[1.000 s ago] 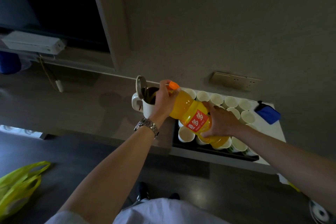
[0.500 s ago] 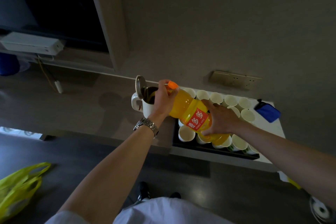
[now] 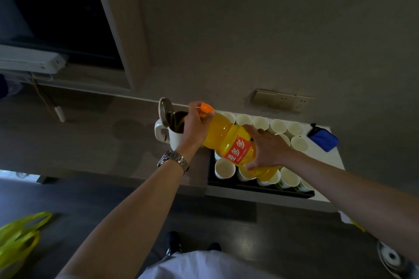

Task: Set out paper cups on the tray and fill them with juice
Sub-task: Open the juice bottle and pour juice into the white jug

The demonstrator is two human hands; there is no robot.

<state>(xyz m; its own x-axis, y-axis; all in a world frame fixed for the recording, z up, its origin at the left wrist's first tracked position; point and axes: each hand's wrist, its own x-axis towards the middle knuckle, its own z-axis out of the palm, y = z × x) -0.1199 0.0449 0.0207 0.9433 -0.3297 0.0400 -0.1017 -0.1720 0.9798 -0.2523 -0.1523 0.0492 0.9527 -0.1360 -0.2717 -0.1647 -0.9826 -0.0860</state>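
An orange juice bottle (image 3: 229, 140) with a red label is held tilted above the black tray (image 3: 249, 186). My left hand (image 3: 195, 127) grips its neck by the orange cap (image 3: 207, 107). My right hand (image 3: 265, 149) grips the bottle's lower body. Several white paper cups (image 3: 224, 169) stand on the tray, in rows; those I can see into look empty. The bottle and my right hand hide some of the cups.
A white kettle (image 3: 169, 131) with its lid up stands just left of the tray on the small white table (image 3: 326, 156). A blue pouch (image 3: 323, 138) lies at the table's far right. A wall socket (image 3: 283, 101) sits above. A yellow bag (image 3: 18, 238) lies on the floor at left.
Both hands and the bottle stay almost still; the bottle has shifted slightly, and my left hand stays at the cap.
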